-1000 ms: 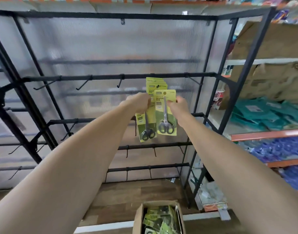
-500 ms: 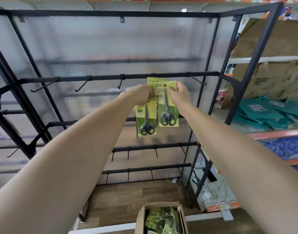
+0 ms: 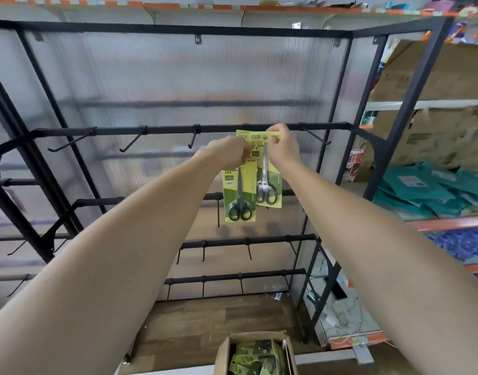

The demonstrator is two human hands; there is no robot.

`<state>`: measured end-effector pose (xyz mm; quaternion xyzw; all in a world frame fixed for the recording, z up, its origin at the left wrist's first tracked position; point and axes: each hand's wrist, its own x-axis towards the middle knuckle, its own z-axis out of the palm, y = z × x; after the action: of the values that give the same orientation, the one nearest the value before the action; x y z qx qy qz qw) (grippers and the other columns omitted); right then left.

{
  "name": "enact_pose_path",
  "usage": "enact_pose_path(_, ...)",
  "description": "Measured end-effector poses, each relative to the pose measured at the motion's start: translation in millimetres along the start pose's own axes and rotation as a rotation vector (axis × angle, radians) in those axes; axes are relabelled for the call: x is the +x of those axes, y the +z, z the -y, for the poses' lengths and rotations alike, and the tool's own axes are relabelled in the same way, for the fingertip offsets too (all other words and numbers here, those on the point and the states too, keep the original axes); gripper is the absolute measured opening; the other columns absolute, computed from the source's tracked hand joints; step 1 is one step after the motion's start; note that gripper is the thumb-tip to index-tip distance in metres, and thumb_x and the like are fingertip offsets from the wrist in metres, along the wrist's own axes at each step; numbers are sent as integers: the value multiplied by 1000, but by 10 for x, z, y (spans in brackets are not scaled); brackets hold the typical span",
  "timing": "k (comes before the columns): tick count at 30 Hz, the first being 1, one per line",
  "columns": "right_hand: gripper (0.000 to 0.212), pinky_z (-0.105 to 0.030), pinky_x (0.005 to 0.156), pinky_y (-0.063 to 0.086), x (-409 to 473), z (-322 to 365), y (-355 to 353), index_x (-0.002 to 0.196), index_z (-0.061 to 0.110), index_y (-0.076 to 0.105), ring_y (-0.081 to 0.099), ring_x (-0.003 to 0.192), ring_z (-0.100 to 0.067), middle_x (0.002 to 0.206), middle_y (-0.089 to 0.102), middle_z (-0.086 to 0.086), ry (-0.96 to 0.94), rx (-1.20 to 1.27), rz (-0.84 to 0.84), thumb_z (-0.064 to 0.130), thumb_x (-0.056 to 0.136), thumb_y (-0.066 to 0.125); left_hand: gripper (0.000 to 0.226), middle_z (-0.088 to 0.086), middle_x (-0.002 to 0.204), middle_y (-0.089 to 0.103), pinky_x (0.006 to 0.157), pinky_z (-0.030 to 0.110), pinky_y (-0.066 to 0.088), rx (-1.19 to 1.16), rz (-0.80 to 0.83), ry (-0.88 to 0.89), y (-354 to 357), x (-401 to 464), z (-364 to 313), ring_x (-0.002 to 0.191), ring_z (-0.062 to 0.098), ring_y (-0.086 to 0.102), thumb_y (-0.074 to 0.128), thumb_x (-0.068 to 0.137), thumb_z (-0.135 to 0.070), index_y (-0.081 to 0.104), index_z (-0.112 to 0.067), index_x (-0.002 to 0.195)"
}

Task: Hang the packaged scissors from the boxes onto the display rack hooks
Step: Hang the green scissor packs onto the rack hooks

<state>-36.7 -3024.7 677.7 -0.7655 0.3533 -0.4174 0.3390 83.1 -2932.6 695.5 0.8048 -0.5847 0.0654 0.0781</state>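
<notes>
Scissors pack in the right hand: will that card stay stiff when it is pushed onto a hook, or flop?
Probably fairly stiff: the scissors pack hangs flat and straight from the right hand, which pinches only its top edge. It is likely bottom-heavy, since the black handles sit low, so it may swing. The left hand holds a second pack that hangs equally flat.

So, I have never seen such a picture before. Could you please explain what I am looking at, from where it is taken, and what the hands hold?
There is no machine here. A camera worn on a person's head looks forward and down past both bare arms. The left hand and the right hand each pinch a yellow-green scissors pack, the left pack and the right pack, up at the black display rack with its hooks. On the floor below stands an open cardboard box with more packs.
</notes>
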Motion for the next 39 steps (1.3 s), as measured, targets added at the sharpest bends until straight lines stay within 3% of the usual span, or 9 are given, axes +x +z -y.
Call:
enact_pose_path(9,21,-29,63,41,90,5,45,119,21,57,57,93,-21,106,56,0,23,-158,48,15,104,44,21,5,103,62,54,28,43,-47,-39,-22,19,-27,-29,81,25,62,53,95,-13,66,-21,110)
enact_pose_path(13,23,-25,58,40,59,-42,73,123,19,56,56,90,-19,108,53,0,52,-196,79,12,104,46,21,8,98,63,63,35,51,-85,-75,-9,37,-35,-8,79,27,62,51,94,-7,67,-15,106)
enact_pose_path(19,30,-30,77,42,73,-158,85,119,12,58,51,97,-20,108,50,-2,124,-279,137,-2,97,42,19,7,101,62,68,39,55,-99,-92,7,30,-37,19,83,26,62,53,96,-10,67,-16,108)
enact_pose_path(22,26,-25,71,38,49,-194,74,121,13,58,50,99,-18,109,47,2,28,-251,156,4,99,46,17,8,99,63,67,38,54,-107,-89,11,49,-20,35,80,26,62,54,96,-13,67,-18,107)
enact_pose_path(25,21,-23,61,35,53,-170,105,120,17,57,51,92,-13,112,56,2,-69,-196,104,12,102,45,20,7,98,62,62,35,49,-87,-68,18,46,1,39,80,27,61,51,96,-9,66,-17,107)
enact_pose_path(29,19,-26,57,40,133,-97,147,116,19,54,52,82,-14,108,58,-4,-15,-233,82,11,102,45,19,7,96,63,61,34,50,-59,-68,11,63,48,58,80,25,62,51,95,-10,65,-17,107)
enact_pose_path(34,33,-25,60,37,180,-78,248,126,13,51,53,93,-19,116,60,-9,46,-284,66,2,95,53,18,5,99,62,65,35,52,-59,-73,15,114,118,99,81,24,61,56,95,-13,65,-19,109)
enact_pose_path(36,39,-25,58,36,181,-88,263,133,9,43,54,91,-19,118,60,-11,81,-290,15,6,96,55,18,4,98,61,63,32,49,-84,-80,25,127,130,127,79,23,60,57,95,-12,66,-20,109)
enact_pose_path(39,36,-28,56,37,171,-105,226,128,8,41,60,94,-27,116,60,-13,65,-325,-26,16,98,59,14,5,92,62,63,32,49,-111,-77,39,131,138,161,78,25,61,56,95,-8,65,-19,97)
